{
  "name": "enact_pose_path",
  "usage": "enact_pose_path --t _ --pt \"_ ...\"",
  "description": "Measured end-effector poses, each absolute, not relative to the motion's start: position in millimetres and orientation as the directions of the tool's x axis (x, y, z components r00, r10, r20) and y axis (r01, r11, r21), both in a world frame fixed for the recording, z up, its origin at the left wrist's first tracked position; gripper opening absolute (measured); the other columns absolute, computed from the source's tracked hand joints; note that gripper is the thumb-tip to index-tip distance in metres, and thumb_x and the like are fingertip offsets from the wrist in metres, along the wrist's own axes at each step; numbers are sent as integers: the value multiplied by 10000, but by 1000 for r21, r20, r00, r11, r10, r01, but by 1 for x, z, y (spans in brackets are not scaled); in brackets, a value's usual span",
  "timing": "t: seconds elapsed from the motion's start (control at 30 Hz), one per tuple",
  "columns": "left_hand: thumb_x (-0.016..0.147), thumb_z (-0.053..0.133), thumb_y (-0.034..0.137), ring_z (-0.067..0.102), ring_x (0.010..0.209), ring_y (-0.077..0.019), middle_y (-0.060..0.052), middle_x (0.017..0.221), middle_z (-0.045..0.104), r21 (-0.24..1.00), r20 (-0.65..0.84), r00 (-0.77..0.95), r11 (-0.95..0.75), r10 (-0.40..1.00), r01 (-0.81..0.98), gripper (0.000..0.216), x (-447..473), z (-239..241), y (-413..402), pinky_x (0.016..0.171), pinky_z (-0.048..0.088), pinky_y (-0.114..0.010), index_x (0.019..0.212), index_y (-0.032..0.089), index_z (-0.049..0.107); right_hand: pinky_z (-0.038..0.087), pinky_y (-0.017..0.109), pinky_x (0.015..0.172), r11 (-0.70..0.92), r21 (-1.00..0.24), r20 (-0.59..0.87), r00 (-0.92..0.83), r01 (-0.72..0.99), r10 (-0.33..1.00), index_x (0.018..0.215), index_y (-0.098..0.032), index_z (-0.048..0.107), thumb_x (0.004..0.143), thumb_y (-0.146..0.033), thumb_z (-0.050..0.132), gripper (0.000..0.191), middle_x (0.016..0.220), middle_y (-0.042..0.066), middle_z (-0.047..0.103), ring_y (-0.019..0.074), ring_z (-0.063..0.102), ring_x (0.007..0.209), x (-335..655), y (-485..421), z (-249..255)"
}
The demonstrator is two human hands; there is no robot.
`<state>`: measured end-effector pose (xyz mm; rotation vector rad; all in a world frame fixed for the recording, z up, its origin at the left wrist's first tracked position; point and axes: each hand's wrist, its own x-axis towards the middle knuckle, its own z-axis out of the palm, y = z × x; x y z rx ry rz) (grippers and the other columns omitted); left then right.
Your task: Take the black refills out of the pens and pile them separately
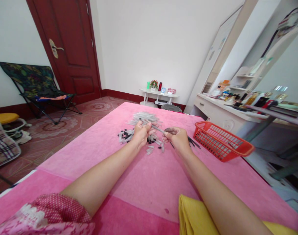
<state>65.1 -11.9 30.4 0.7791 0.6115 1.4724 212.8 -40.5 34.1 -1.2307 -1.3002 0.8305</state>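
Over the middle of the table my left hand [142,132] pinches one end of a thin translucent pen barrel [158,129]. The fingers of my right hand [177,136] are closed on its other end, and a dark thin stick shows just below them. Behind my left hand lies a pile of translucent pen barrels [144,116]. Clear pen caps [125,139] and small black plugs [121,133] are scattered around and under it. To the right of my right hand rest several thin black sticks [193,142], perhaps refills.
A red plastic basket [222,141] stands at the table's right side. Folded yellow cloth [195,215] lies at the front, by my right forearm. Pink cloth [90,153] covers the table. A cluttered dresser [233,109] is on the right, a folding chair [38,88] at left.
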Motion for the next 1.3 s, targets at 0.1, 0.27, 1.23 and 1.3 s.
enact_pose_path --t 0.1,0.27,1.23,1.3 --pt "711 693 192 691 792 -203 -1 727 678 777 192 70 -108 979 -620 334 64 31 -14 737 546 -347 864 194 396 489 250 443 116 -992 122 132 56 984 660 -151 610 538 -201 674 146 568 38 645 133 569 443 216 -41 39" --pt "651 754 281 682 843 -223 -41 809 695 790 286 158 -140 945 -596 408 70 27 -20 749 533 -346 883 184 433 504 261 486 107 -982 108 -3 156 994 651 -150 613 583 -246 679 135 569 29 638 131 571 475 217 -42 42" --pt "867 381 303 517 1177 -203 -91 1254 585 522 402 197 -401 894 753 410 -25 -26 66 1015 368 -322 1185 160 596 426 299 747 39 -319 675 198 947 710 833 -186 711 759 -257 535 203 901 56 688 205 603 863 302 -36 69" --pt "870 365 291 521 1160 -200 -84 1243 589 446 396 211 -388 894 807 406 -24 -25 64 1005 373 -321 1178 174 602 429 299 762 68 -308 659 161 949 735 833 -182 707 763 -245 529 201 905 53 691 202 607 869 292 -36 63"
